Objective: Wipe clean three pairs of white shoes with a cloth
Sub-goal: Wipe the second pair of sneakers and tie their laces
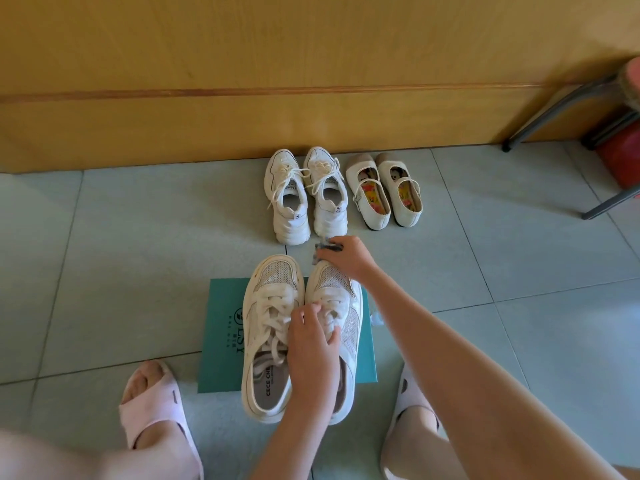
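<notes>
- Where the pale tiled floor (104, 254) runs toward the lower left corner, a foot in a pink slipper (156, 407) stands flat.
- A flat teal box (225, 334) lies on the tiles beneath the nearest pair of white shoes.
- The left mesh shoe (270, 306) of that pair sits on the box with its toe pointing away and its laces loose, touching its mate.
- The left hand (311, 344) lies over the seam between the two shoes. Its fingers curl down into the laces and its thumb is on the right mesh shoe (337, 289), gripping it there.
- Farther off, by the wooden wall (207, 126), white lace-up sneakers (325, 188) stand side by side with their heels toward the camera.
- A small dark cloth (318, 252) sits bunched at the toe tip of the right mesh shoe.
- The right hand (346, 256) pinches the cloth in curled fingers, holding it against that toe.
- White strap flats (379, 213) stand just beside the sneakers, their patterned insoles showing.
- A second pink slipper (412, 403) is on the other foot, partly hidden by the right forearm.
- Grey stool legs (554, 109) stand at the far right, with something red (623, 157) beneath them.
</notes>
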The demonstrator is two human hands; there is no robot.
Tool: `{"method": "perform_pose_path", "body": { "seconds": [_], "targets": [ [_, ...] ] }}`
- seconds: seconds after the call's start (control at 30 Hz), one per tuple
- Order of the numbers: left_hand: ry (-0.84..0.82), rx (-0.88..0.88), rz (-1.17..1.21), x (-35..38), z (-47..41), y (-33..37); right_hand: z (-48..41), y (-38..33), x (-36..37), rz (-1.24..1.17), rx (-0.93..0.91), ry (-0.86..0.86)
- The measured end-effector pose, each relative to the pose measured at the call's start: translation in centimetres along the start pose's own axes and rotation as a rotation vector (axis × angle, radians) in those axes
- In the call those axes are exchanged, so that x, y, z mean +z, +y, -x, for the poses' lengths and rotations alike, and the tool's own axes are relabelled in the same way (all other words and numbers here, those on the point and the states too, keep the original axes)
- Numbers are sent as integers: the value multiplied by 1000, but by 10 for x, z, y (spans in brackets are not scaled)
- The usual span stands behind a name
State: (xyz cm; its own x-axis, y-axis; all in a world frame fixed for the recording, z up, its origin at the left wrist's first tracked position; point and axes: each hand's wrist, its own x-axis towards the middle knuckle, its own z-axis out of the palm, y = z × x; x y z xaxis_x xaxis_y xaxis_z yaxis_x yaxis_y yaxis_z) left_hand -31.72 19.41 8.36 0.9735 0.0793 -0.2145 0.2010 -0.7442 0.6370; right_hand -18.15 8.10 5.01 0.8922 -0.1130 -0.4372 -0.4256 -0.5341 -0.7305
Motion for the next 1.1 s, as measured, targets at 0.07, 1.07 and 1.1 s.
{"method": "perform_pose_path", "body": {
  "seconds": [0.07,1.07,1.1],
  "targets": [
    [22,9,-4,2,1,-1,5,-4,-6,-32,39,-81],
    [6,11,49,0,1,-2,77,65,-21,-229,84,179],
    [6,14,53,0,1,-2,77,64,-25,-236,84,168]
  ]
}}
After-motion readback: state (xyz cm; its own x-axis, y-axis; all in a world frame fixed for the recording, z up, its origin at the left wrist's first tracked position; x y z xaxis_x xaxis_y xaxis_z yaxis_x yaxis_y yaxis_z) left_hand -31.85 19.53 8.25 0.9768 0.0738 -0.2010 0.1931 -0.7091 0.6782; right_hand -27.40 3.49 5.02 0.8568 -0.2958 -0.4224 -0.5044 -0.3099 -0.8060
